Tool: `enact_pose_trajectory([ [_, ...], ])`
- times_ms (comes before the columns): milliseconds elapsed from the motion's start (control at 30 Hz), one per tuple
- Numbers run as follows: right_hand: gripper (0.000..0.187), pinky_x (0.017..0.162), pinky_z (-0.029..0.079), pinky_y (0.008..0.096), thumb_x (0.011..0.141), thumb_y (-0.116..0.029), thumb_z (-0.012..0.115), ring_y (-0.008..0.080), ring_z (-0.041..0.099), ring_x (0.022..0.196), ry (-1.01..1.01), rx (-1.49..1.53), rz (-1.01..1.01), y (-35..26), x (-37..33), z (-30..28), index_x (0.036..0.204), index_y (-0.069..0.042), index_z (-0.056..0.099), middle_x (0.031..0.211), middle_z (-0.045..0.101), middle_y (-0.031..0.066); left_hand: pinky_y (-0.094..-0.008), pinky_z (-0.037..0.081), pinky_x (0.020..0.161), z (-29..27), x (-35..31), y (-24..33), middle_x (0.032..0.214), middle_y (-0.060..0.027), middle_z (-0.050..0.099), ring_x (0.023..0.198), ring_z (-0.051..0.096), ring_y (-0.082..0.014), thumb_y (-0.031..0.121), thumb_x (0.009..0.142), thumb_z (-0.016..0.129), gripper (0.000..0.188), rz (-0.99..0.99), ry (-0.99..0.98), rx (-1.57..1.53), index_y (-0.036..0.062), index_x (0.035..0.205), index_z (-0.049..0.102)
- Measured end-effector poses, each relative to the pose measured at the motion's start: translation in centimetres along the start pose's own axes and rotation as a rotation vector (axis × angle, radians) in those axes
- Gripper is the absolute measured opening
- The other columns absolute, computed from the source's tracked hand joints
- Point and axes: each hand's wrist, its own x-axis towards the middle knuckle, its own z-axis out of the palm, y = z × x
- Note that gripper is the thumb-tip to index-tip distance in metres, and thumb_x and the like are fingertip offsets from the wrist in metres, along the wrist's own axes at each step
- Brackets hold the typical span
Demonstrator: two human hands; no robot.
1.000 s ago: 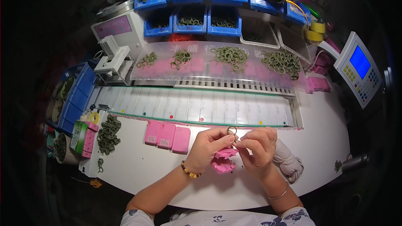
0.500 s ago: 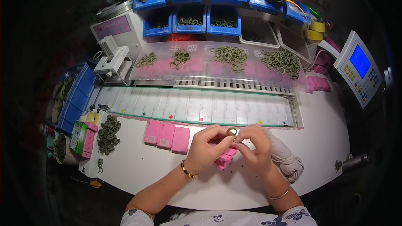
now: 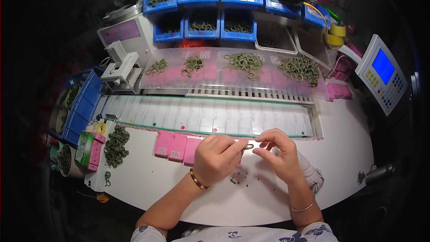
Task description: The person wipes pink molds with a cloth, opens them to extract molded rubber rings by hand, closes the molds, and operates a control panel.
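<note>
My left hand (image 3: 218,157) pinches a small green ring (image 3: 249,146) between thumb and fingertips, over the front of the white table. Just right of the ring, my right hand (image 3: 278,154) is open, thumb and fingers curved apart with nothing seen between them. A sliver of pink shows beneath my left hand, mostly hidden by it. Pink blocks (image 3: 164,143) stand in a row left of that hand, the last one partly covered. Small dark green bits (image 3: 233,181) lie on the tabletop below my hands.
A beige cloth (image 3: 310,172) lies behind my right wrist. Piled green rings (image 3: 117,147) sit at left. Beyond the white slotted panel (image 3: 206,114), a clear tray (image 3: 210,76) holds ring heaps, with blue bins (image 3: 201,31) above. A keypad screen (image 3: 384,74) stands at right.
My right hand has come away from the ring and opened. My left hand has turned over, still pinching the ring, now tilted nearly flat. Green bits on the table below have come into view.
</note>
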Motion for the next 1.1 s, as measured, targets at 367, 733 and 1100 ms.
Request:
enact_pose_trajectory([
  [367,0.008,0.065,0.049,0.0249,0.083,-0.005,0.068,0.0104,0.062,0.073,0.103,0.048,0.087,0.1,4.7,0.3,0.088,0.0,0.066,0.08,0.067,0.0048,-0.0222,0.05,0.065,0.4,-0.9,1.0,0.076,-0.0037,0.064,0.07,0.062,-0.0101,0.009,0.082,0.072,0.017,-0.694,-0.06,-0.482,0.0048,0.098,0.068],
  [733,0.014,0.062,0.05,0.0244,0.082,-0.008,0.07,0.01,0.062,0.069,0.235,-0.156,0.069,4.5,22.2,-3.8,0.091,0.002,0.068,0.077,0.068,0.0057,-0.0199,0.048,0.064,0.7,-1.1,0.1,0.08,-0.0009,0.064,0.072,0.057,-0.0046,0.01,0.091,0.065,0.012,-1.045,-0.04,-0.9,-0.0008,0.095,0.066],
  [1100,0.026,0.07,0.05,0.0256,0.086,-0.014,0.068,0.0116,0.062,0.084,0.136,-0.064,0.091,2.4,8.4,-8.5,0.108,-0.001,0.064,0.097,0.066,0.0041,-0.0213,0.044,0.049,-0.3,-0.3,-0.8,0.081,-0.0054,0.057,0.064,0.055,-0.0117,0.021,0.092,0.063,0.021,-1.359,0.171,-1.282,0.0069,0.086,0.05],
])
